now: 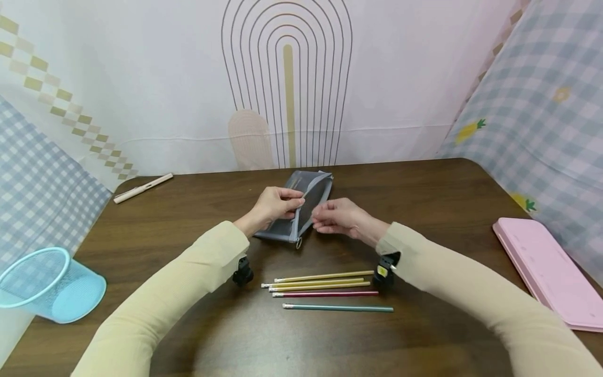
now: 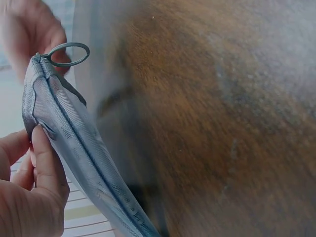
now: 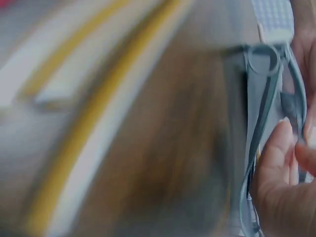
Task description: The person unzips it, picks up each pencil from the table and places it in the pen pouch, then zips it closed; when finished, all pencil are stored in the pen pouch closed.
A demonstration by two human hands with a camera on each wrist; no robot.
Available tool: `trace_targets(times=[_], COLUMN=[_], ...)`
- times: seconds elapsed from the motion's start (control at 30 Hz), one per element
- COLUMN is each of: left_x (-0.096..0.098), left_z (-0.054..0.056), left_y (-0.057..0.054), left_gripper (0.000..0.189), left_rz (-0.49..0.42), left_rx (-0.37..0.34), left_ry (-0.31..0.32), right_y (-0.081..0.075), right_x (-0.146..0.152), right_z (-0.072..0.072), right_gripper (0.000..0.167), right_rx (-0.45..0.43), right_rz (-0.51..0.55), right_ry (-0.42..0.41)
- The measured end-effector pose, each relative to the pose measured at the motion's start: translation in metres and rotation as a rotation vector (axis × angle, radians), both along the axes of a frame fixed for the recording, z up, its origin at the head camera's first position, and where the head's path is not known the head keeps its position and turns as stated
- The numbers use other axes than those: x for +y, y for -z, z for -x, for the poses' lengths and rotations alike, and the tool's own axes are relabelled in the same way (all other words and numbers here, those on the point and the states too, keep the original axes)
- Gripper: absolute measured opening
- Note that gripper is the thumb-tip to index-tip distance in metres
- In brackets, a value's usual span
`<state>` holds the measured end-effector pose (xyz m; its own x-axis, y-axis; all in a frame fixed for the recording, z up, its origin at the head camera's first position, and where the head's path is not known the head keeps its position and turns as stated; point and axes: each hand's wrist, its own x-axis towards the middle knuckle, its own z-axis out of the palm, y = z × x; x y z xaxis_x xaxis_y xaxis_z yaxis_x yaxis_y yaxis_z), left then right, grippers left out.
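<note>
A grey mesh pencil case (image 1: 278, 229) lies near the table's back edge, its zip side spread into a gap. My left hand (image 1: 272, 206) pinches the left edge of that opening between thumb and fingers. At the opposite edge is my right hand (image 1: 346, 217), fingers curled and fingertips drawn together on the rim. A ring pull (image 2: 70, 54) hangs from the near end of the zip. Closer to me lie three gold pencils (image 1: 325, 286), a red pencil (image 1: 330, 294) and a teal pencil (image 1: 341, 308), roughly side by side. Fingers partly hide the rim.
A blue mesh pen cup (image 1: 77, 293) lies tipped on its side at the left. Back left lies a white pen (image 1: 143, 188). A pink case (image 1: 551, 269) rests along the right edge. Patterned cloth (image 1: 179, 84) hangs behind the wooden table (image 1: 424, 193).
</note>
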<state>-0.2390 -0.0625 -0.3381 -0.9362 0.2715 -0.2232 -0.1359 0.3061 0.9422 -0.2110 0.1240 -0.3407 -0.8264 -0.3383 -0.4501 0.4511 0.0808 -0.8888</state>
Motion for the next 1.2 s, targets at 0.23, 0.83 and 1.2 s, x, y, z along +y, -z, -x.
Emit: trace_targets(times=[0.23, 0.83, 1.2], left_x=[0.001, 0.000, 0.001], left_z=[0.000, -0.001, -0.001], left_y=[0.001, 0.001, 0.003], left_gripper=[0.032, 0.032, 0.032], left_rz=[0.008, 0.008, 0.028], left_rx=[0.000, -0.003, 0.006], left_ry=[0.013, 0.012, 0.029], right_y=[0.012, 0.022, 0.022], right_x=[0.017, 0.016, 0.014], right_z=[-0.041, -0.056, -0.057], right_gripper=[0.019, 0.006, 0.003], right_rx=[0.218, 0.590, 0.705], right_rz=[-0.203, -0.368, -0.448], right_ry=[-0.372, -0.601, -0.684])
